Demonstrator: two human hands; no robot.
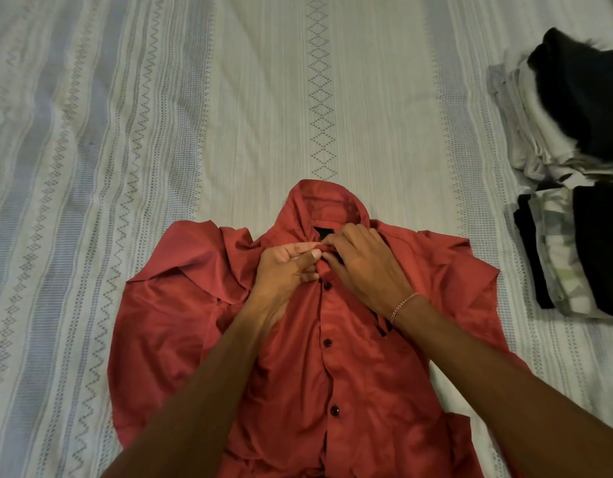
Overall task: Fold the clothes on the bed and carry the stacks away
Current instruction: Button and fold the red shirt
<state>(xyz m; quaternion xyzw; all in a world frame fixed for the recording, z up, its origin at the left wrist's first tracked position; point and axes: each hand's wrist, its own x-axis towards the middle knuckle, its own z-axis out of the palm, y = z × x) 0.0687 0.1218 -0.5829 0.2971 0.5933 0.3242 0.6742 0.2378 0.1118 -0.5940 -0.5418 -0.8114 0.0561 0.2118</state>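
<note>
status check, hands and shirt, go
Left hand and right hand both pinching the placket at the collar of the red shirt. Shirt flat, front up, unfolded. Folded stacks off right, nothing blocking.

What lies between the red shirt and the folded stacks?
Only bare bedspread, in the head view, between the red shirt and folded stacks.
</note>
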